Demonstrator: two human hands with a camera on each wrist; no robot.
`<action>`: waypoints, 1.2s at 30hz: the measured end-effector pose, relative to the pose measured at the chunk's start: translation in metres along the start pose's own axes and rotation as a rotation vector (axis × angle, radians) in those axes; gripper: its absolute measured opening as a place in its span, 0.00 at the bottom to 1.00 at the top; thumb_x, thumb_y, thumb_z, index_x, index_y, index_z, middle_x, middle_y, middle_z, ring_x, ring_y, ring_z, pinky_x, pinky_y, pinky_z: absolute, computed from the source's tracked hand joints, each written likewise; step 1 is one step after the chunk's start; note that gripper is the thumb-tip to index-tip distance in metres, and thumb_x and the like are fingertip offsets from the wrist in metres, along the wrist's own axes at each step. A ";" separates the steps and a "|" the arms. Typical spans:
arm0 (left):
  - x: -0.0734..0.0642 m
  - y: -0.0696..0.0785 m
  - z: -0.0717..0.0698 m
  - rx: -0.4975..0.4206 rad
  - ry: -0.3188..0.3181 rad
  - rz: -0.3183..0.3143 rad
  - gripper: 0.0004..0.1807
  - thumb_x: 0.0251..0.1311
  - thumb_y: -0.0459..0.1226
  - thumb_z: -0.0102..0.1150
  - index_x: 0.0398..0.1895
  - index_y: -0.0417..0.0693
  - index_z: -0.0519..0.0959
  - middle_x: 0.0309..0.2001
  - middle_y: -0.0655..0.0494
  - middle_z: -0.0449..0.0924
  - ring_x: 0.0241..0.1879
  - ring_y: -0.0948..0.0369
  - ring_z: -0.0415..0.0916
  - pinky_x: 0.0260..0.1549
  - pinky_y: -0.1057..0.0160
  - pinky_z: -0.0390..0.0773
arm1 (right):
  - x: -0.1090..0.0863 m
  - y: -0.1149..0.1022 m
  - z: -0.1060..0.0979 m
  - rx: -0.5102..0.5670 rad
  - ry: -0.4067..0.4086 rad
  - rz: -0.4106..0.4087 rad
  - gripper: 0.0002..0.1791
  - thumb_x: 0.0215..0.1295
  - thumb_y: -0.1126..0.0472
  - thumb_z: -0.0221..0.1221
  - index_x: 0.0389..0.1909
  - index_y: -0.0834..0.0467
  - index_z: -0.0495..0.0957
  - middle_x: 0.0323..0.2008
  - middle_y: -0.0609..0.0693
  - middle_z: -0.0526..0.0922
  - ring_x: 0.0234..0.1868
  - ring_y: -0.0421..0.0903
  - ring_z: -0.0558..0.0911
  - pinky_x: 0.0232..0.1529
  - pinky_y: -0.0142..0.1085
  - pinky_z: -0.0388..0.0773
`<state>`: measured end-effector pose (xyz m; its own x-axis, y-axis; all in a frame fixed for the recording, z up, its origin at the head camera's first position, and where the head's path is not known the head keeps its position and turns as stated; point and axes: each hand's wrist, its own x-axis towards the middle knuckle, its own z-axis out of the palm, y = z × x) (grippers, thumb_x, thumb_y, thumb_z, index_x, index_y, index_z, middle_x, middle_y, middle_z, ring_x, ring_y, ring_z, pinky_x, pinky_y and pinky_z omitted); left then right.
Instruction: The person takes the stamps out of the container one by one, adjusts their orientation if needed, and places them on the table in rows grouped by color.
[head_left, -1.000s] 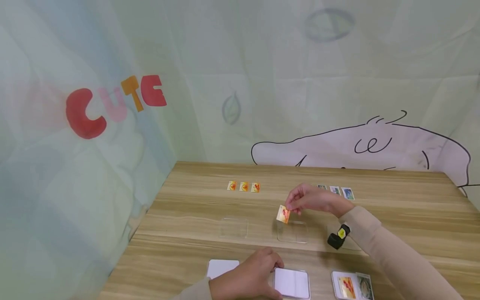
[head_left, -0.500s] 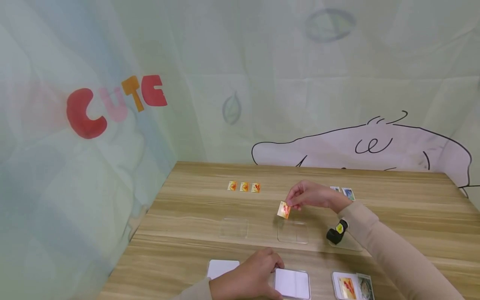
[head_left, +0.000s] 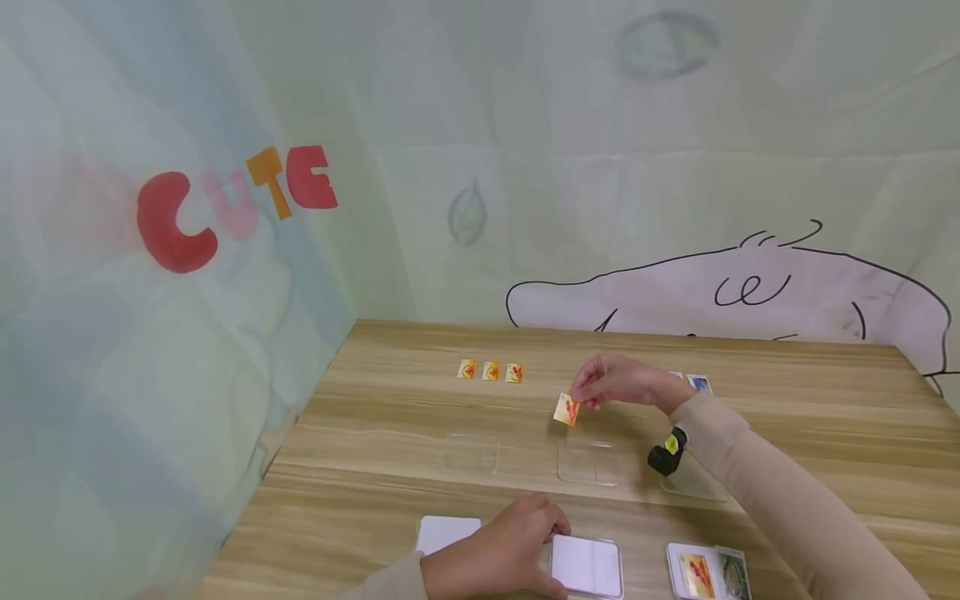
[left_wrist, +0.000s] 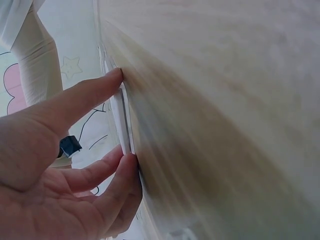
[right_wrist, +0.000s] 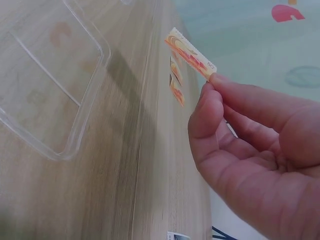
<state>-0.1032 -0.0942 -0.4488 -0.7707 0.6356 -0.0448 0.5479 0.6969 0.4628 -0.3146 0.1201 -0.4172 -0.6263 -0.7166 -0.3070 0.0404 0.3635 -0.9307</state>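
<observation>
My right hand [head_left: 618, 382] pinches an orange-and-yellow postage stamp [head_left: 567, 409] by one edge, above the table. The right wrist view shows the stamp's [right_wrist: 190, 54] perforated edge between thumb and forefinger. Just in front of it lies a clear plastic lid [head_left: 587, 463]. My left hand [head_left: 498, 542] grips a flat clear case with a white insert [head_left: 587, 567], thumb at the near edge and fingers at the far edge. To its right, another case [head_left: 678, 587] carries an orange stamp [head_left: 697, 575] and a dark greenish stamp [head_left: 732, 575].
Three orange stamps [head_left: 491, 371] lie in a row at the back left. Bluish stamps [head_left: 699, 383] at the back right are partly hidden by the right arm. More clear lids [head_left: 470, 454] lie left and right; a white case [head_left: 446, 533] sits near the left hand.
My right hand has moved slightly back and up with the stamp, away from the clear lid. The left hand stays on its case. The view has shifted slightly.
</observation>
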 end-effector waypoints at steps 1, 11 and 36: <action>0.000 0.000 0.000 -0.001 0.000 -0.001 0.28 0.38 0.48 0.83 0.42 0.49 0.80 0.34 0.68 0.68 0.35 0.74 0.62 0.36 0.77 0.67 | 0.001 0.000 -0.001 -0.003 0.006 0.007 0.05 0.69 0.71 0.58 0.40 0.70 0.81 0.32 0.52 0.83 0.31 0.44 0.77 0.35 0.32 0.78; 0.002 -0.001 0.000 0.025 0.016 0.014 0.28 0.38 0.49 0.83 0.41 0.49 0.80 0.35 0.67 0.69 0.36 0.74 0.62 0.38 0.78 0.66 | 0.007 -0.002 -0.006 0.006 0.012 -0.001 0.06 0.69 0.73 0.57 0.41 0.73 0.79 0.32 0.52 0.82 0.30 0.43 0.76 0.34 0.31 0.77; 0.002 -0.003 0.001 0.046 0.026 0.045 0.27 0.39 0.50 0.82 0.40 0.48 0.81 0.31 0.69 0.67 0.33 0.75 0.61 0.34 0.80 0.63 | 0.029 0.007 -0.014 0.011 0.057 -0.006 0.05 0.69 0.74 0.56 0.39 0.73 0.79 0.31 0.51 0.80 0.31 0.44 0.75 0.34 0.32 0.75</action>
<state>-0.1063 -0.0944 -0.4517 -0.7530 0.6580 -0.0016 0.5959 0.6829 0.4225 -0.3432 0.1105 -0.4301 -0.6698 -0.6835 -0.2902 0.0452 0.3526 -0.9347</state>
